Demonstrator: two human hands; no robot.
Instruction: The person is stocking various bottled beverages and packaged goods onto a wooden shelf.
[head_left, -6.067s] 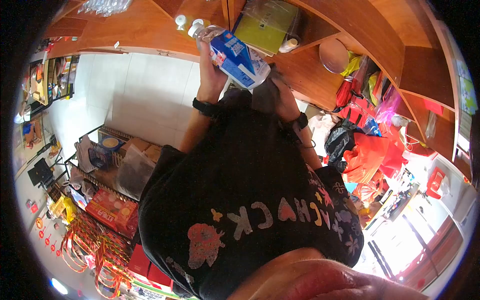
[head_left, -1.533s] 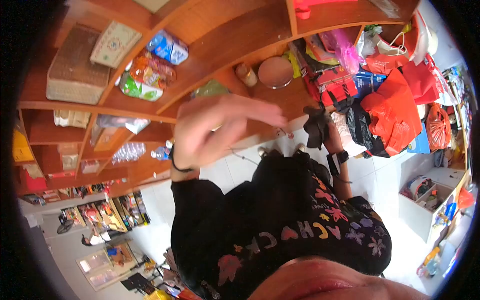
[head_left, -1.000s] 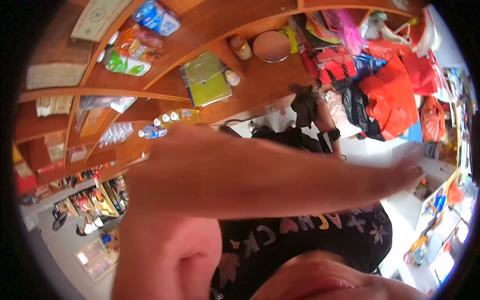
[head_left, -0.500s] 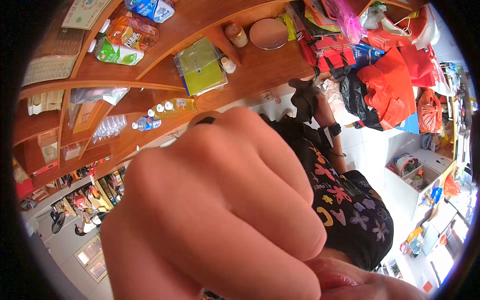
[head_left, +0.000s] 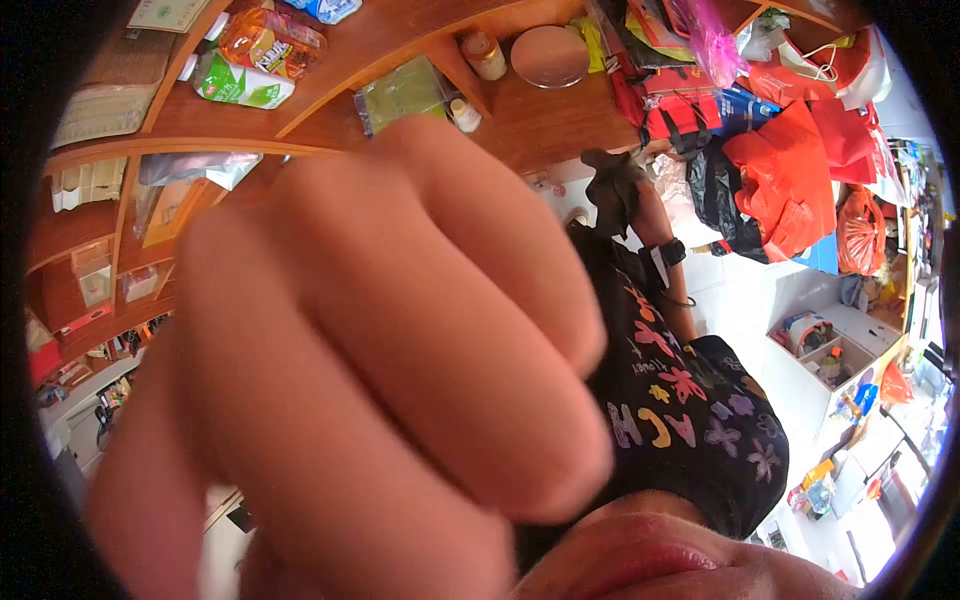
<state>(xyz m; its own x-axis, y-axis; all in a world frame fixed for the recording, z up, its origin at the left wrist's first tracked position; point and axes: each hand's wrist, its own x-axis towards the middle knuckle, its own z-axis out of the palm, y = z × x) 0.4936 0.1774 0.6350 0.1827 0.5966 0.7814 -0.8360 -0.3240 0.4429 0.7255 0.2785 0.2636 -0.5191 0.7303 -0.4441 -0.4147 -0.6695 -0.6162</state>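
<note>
My left hand [head_left: 430,320] fills the middle of the view, very close to the camera and blurred. Its back and knuckles face me, and the fingers are curled tight. What they hold, if anything, is hidden behind them. Farther off, my right hand [head_left: 650,212] hangs low beside my body, with a dark watch on the wrist. A crumpled dark grey cloth [head_left: 612,190] is in its grasp; the fingers are mostly hidden by it. My black shirt [head_left: 720,430] with coloured flower prints lies between the hands.
Wooden shelves [head_left: 330,95] hold bottles, among them an orange one [head_left: 270,45], a jar [head_left: 485,55] and a round plate [head_left: 550,57]. Red bags [head_left: 790,170] and a black bag [head_left: 715,185] are piled to the right. A white open box [head_left: 845,355] stands below them.
My left hand has shifted up and left and come closer, covering more of the shelves. The view has tilted slightly. My right hand still holds the dark cloth.
</note>
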